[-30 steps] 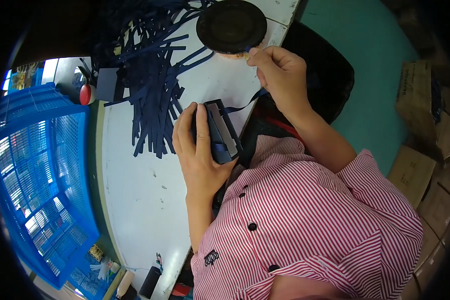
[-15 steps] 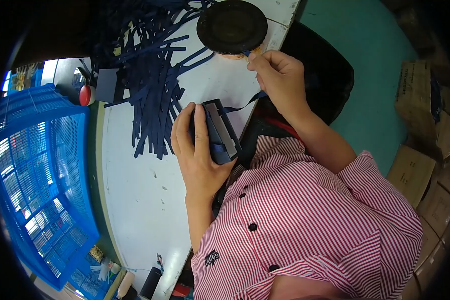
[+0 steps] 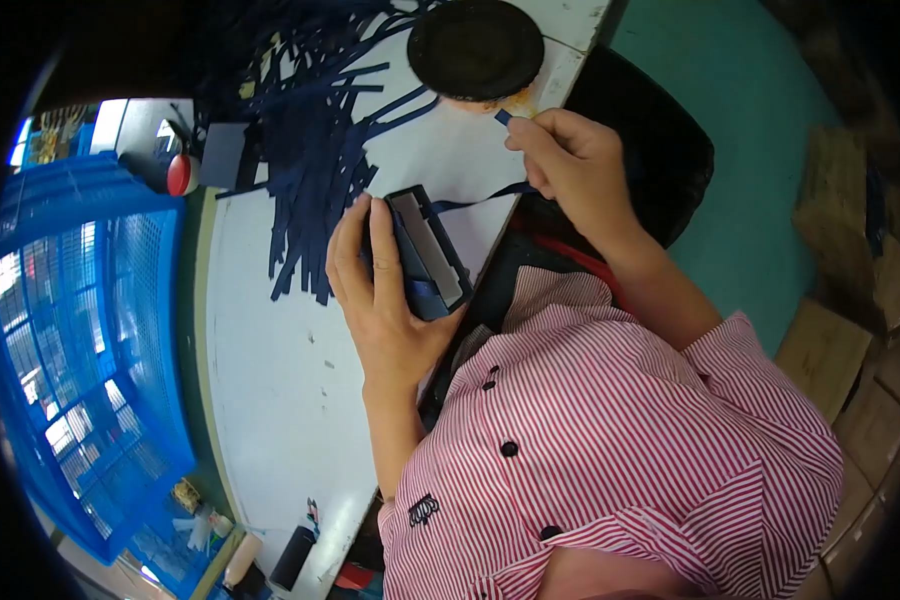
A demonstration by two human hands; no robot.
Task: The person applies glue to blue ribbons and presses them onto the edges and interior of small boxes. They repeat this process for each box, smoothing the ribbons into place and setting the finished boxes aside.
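My left hand is wrapped round a small dark navy box, held tilted over the table edge. A pale grey inner panel shows along its side. From the box a dark blue ribbon runs toward my right hand. Thumb and forefinger of that hand are pinched on the ribbon, and its short blue end pokes out past the fingertips. Just beyond is a round black disc with an orange-stained, crusted base below it.
Many loose navy ribbon strips lie heaped on the white table. A blue plastic crate stands at the left. Near it are a dark flat piece and a red-and-white round object. Cardboard boxes sit at the right.
My left hand and the box have shifted slightly left. My right hand has moved a little right and down, away from the disc's base, and more of the ribbon end shows.
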